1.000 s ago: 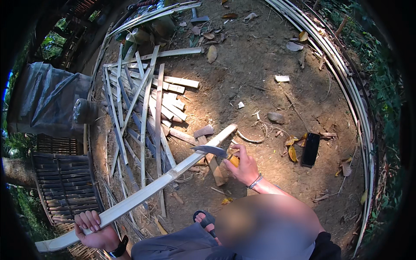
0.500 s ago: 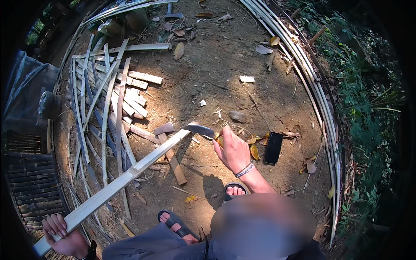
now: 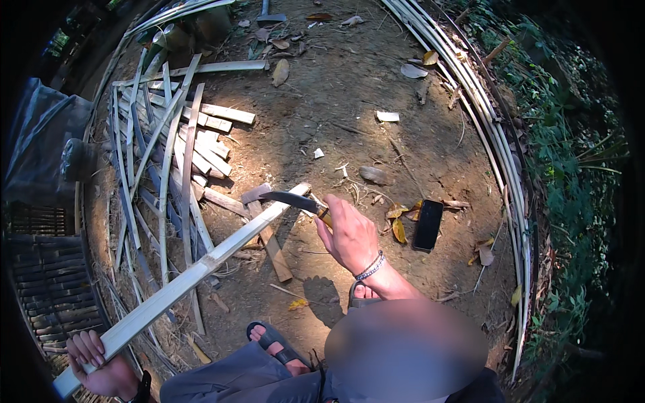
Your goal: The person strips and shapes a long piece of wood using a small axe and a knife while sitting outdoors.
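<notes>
Splitting stock: blade at the far end of the slat, both hands loaded.

My left hand (image 3: 101,359), nearest me at lower left, is clenched around the near end of the long pale split-bamboo slat (image 3: 195,275), which runs up and right, clear of the bare dirt ground (image 3: 349,87). My right hand (image 3: 349,235) is wrapped on the yellowish handle of the dark curved-blade knife (image 3: 292,200), its blade lying across the slat's far tip. Judgement: slat is light, stiff along its length, springy sideways, edges likely sharp; best gripped well back, as now, fingers off the cut line. Just right of the knife hand, a black flat phone (image 3: 428,225) lies among dry leaves. Farther left, a pile of cut bamboo strips (image 3: 161,148).
</notes>
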`<state>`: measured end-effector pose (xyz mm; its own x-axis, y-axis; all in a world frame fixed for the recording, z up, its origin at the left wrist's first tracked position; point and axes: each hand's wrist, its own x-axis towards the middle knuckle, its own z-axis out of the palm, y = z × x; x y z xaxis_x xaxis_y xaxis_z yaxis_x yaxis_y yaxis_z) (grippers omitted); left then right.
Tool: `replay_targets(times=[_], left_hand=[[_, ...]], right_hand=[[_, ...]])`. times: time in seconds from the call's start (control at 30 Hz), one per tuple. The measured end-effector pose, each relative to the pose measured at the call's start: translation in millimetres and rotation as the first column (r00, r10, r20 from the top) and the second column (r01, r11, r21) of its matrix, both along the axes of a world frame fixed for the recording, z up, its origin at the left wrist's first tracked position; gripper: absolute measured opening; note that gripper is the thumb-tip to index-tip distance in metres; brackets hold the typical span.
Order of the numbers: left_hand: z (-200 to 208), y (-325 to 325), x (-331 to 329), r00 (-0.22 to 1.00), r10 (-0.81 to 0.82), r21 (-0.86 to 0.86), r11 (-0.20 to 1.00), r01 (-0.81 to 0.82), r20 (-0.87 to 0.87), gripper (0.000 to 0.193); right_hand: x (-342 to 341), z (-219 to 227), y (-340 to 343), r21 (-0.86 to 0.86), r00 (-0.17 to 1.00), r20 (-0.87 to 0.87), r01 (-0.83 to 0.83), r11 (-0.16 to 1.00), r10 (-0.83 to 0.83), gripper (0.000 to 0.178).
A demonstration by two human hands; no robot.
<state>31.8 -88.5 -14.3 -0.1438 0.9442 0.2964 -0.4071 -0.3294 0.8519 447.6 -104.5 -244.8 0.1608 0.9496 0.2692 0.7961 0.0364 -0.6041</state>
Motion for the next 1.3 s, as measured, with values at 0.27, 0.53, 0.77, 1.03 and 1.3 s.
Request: replay_targets(times=[0.27,0.53,0.77,1.03,1.3], left_hand=[[0,0,6,0.998,0.042,0.021,0.999,-0.041,-0.057,0.029],[2,1,19,0.990,0.132,0.013,0.991,-0.132,-0.039,0.029],[5,-3,27,0.985,0.158,0.040,0.987,-0.155,-0.072,0.029],[2,0,22,0.982,0.181,0.027,0.983,-0.180,-0.058,0.030],[7,2,27,0.982,0.177,0.060,0.983,-0.173,-0.065,0.031]], right_hand=[[-26,-9,-4,-0.253,0.892,-0.402,-0.323,0.912,0.205,0.048],[-77,-45,-14,-0.307,0.748,-0.638,-0.464,0.831,0.183,0.045],[-83,-38,-7,-0.398,0.892,-0.412,-0.360,0.844,0.187,0.051],[-70,-64,-1,-0.460,0.903,-0.423,-0.289,0.839,0.079,0.051],[-72,-80,1,-0.331,0.803,-0.590,-0.339,0.881,0.087,0.048]])
